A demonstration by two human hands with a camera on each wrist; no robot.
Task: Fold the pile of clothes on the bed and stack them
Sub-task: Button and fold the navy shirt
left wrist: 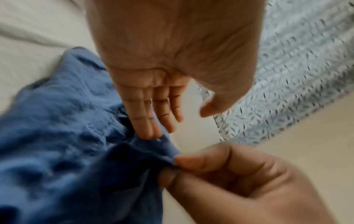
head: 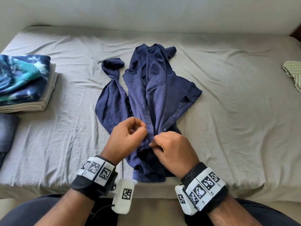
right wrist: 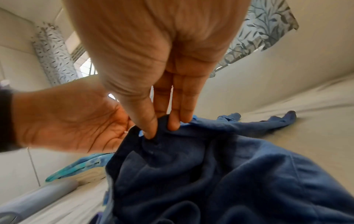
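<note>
Navy shirt [head: 151,98] is spread mid-bed [head: 228,128]; its placket is pinched by right hand [head: 174,152], left hand [head: 127,139] held loosely uncurled beside. Folded stack [head: 24,82] is seen far left, striped garment [head: 293,74] far right.

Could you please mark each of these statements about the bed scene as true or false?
1. The navy shirt lies in the middle of the bed. True.
2. The right hand pinches the shirt's cloth. True.
3. The tie-dye garment lies at the bottom of the folded stack. False: it lies on top of it.
4. The navy shirt is folded into a neat square. False: it lies crumpled, sleeves spread out.
5. A striped garment lies at the bed's right edge. True.
6. The left hand rests on the folded stack. False: it is at the shirt.
</note>
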